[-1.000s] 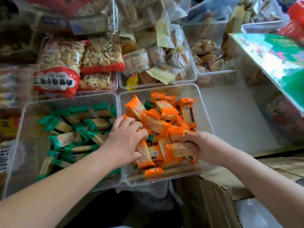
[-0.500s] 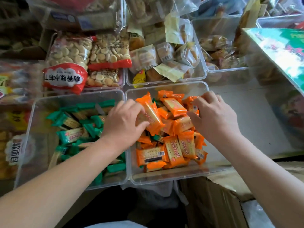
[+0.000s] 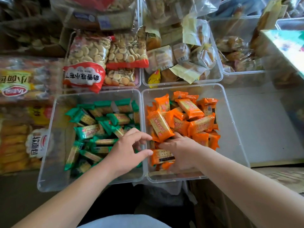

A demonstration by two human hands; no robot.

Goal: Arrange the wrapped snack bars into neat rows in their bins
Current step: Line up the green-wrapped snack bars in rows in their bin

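Orange-wrapped snack bars lie in a loose heap in the right clear bin. Green-wrapped bars lie jumbled in the left clear bin. My left hand hovers over the wall between the two bins, fingers spread and slightly bent, thumb tip at a flat orange bar. My right hand lies in the near part of the orange bin, its fingers curled under the pile around a tilted orange bar; its fingertips are hidden.
Behind the bins stand bags of small round biscuits and a bin of clear-wrapped cakes. Bread packs lie at the left. A cardboard box sits below the orange bin, a pale shelf surface at the right.
Both hands have pulled back toward me to the near end of the orange bin. The left hand let go of the orange bar it held; the right hand dropped from the far bars into the near pile.
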